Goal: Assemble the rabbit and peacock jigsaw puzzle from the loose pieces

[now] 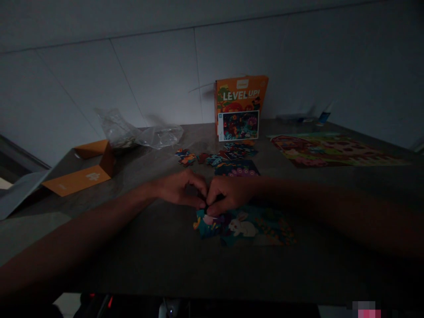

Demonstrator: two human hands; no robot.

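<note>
A partly joined jigsaw puzzle (243, 227) with a white rabbit on a teal ground lies flat in front of me. At its upper left edge the fingertips of both my hands meet, pinched around a small dark puzzle piece (206, 204), mostly hidden by the fingers. My left hand (182, 189) comes in from the left, thumb and index finger closed. My right hand (230, 194) reaches across from the right with its fingers curled, covering part of the puzzle's top. Just beyond the hands is another joined section (238, 168) with a purple, flower-like shape.
Loose puzzle pieces (217, 158) lie behind the hands. An orange puzzle box (241, 95) stands at the wall, a picture card (239, 126) leaning on it. Left are an open orange box (84, 179) and clear plastic bags (159, 136). A farm puzzle (334, 150) lies right. The light is dim.
</note>
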